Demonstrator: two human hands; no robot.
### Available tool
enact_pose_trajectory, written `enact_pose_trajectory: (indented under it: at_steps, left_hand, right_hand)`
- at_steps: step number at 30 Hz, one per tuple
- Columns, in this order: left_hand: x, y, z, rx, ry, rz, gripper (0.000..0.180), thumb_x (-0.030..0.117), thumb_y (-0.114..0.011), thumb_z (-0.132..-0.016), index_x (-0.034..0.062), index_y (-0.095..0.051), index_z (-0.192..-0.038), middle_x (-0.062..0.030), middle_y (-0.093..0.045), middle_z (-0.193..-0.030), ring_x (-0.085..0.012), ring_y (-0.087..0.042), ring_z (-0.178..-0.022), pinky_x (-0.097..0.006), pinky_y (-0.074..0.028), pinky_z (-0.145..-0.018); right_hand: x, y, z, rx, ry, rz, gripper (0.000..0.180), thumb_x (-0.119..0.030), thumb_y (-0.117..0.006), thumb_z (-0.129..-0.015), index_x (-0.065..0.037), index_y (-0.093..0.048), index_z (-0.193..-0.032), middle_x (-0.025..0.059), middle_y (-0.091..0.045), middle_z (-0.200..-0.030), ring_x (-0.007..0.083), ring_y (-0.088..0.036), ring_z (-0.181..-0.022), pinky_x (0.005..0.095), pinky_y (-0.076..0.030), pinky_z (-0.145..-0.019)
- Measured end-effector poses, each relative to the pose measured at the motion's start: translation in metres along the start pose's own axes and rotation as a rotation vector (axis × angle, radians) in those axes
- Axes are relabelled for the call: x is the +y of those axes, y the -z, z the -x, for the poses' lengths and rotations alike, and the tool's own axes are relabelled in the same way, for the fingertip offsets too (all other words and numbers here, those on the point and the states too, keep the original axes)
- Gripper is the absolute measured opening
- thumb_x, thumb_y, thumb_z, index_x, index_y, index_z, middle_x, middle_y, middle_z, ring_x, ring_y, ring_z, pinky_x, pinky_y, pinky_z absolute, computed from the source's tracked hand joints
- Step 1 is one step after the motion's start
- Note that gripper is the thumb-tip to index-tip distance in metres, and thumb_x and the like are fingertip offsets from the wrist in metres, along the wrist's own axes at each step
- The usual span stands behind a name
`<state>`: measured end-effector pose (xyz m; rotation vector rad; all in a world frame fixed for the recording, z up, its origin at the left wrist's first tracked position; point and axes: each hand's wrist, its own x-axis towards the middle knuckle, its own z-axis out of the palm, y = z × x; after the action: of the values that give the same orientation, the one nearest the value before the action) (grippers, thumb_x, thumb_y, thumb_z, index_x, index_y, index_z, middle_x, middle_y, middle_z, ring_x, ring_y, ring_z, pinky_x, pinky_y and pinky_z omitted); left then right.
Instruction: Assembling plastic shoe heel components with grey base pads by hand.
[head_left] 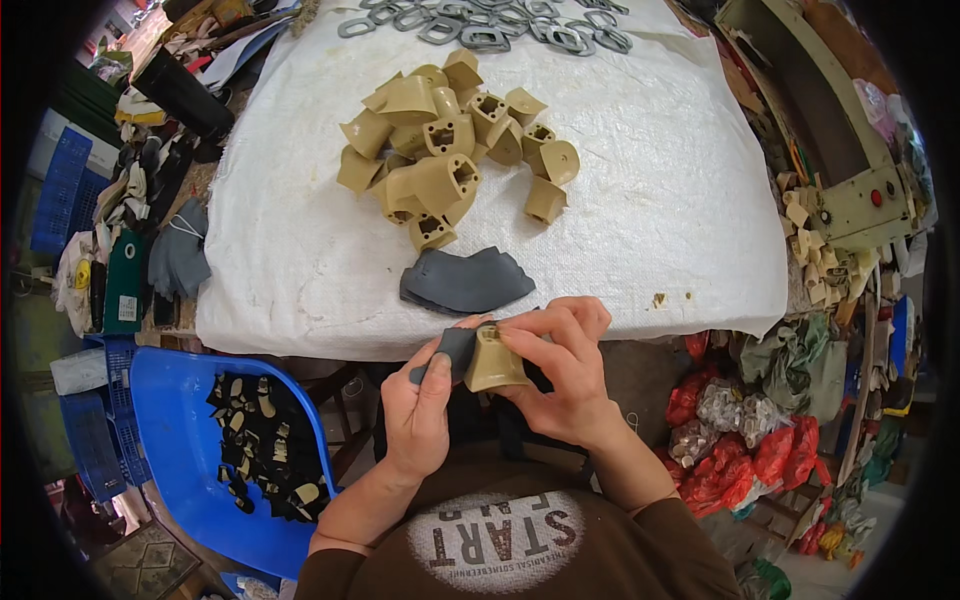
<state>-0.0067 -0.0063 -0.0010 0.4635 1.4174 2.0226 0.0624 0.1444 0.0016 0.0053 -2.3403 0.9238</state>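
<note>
Close to my body, just off the table's front edge, my right hand [562, 372] grips a beige plastic shoe heel [494, 366], with fingers on its top and side. My left hand [418, 408] pinches a dark grey leather-like piece [457, 346] between thumb and fingers, against the heel's left side. Part of this piece is hidden behind the heel and fingers. On the table just beyond my hands lies a stack of curved dark grey pieces [466, 280]. Farther back is a loose pile of beige shoe heels [408, 186], some showing square sockets.
White woven sheeting [660, 200] covers the table. Grey metal-looking rings [485, 38] lie at its far edge. At lower left, a blue tub [180, 440] holds dark and beige heels. Red bags [720, 485] sit at right, below a beige machine [865, 205].
</note>
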Motion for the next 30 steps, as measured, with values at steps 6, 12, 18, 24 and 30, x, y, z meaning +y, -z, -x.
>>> enact_pose_trajectory:
  at_steps: [6, 12, 18, 24, 30]
  left_hand:
    - [-0.013, 0.007, 0.009, -0.004, 0.059, -0.290, 0.042, 0.019, -0.037, -0.097, -0.0044, -0.043, -0.132, -0.0074, -0.061, -0.093, -0.0056, -0.042, -0.062, -0.019, -0.039, -0.062]
    - [-0.005, -0.010, 0.007, -0.070, -0.052, -0.686, 0.047, 0.020, -0.038, -0.097, -0.0063, -0.036, -0.135, -0.0173, -0.060, -0.105, -0.0167, -0.058, -0.078, -0.024, -0.045, -0.071]
    - [-0.002, -0.006, 0.006, -0.189, -0.141, -0.699, 0.055, 0.025, -0.040, -0.096, -0.0082, -0.028, -0.137, -0.0246, -0.043, -0.133, -0.0314, -0.048, -0.121, -0.034, -0.040, -0.095]
    - [-0.024, 0.022, -0.003, -0.261, 0.204, 0.019, 0.058, 0.033, -0.043, -0.095, -0.0069, -0.032, -0.136, -0.0119, -0.047, -0.129, -0.0194, -0.048, -0.115, -0.029, -0.040, -0.093]
    - [-0.023, 0.021, -0.008, -0.505, 0.427, 0.146, 0.042, 0.030, -0.050, -0.087, -0.0024, -0.049, -0.115, -0.0034, -0.053, -0.100, -0.0097, -0.050, -0.089, -0.025, -0.043, -0.078]
  right_hand:
    - [-0.012, 0.008, -0.008, -0.198, -0.073, 0.206, 0.048, -0.010, -0.078, -0.048, -0.012, -0.061, -0.094, -0.0012, -0.057, -0.090, 0.0207, -0.049, -0.085, 0.0414, -0.026, -0.081]
    - [-0.012, 0.008, -0.002, -0.253, -0.026, 0.288, 0.045, -0.011, -0.076, -0.050, -0.010, -0.061, -0.093, -0.0011, -0.054, -0.087, 0.0196, -0.050, -0.081, 0.0420, -0.026, -0.081]
    - [0.011, 0.004, 0.007, -0.109, 0.027, 0.092, 0.052, -0.007, -0.076, -0.048, -0.009, -0.060, -0.097, 0.0008, -0.056, -0.091, 0.0204, -0.051, -0.082, 0.0407, -0.028, -0.080]
    - [0.015, 0.004, 0.008, -0.093, 0.098, -0.105, 0.053, -0.013, -0.078, -0.050, -0.011, -0.060, -0.099, 0.0006, -0.057, -0.098, 0.0228, -0.050, -0.088, 0.0397, -0.029, -0.079]
    - [0.010, 0.007, 0.008, -0.188, 0.098, -0.198, 0.052, -0.011, -0.077, -0.050, -0.009, -0.060, -0.099, 0.0011, -0.057, -0.096, 0.0213, -0.050, -0.084, 0.0390, -0.029, -0.079]
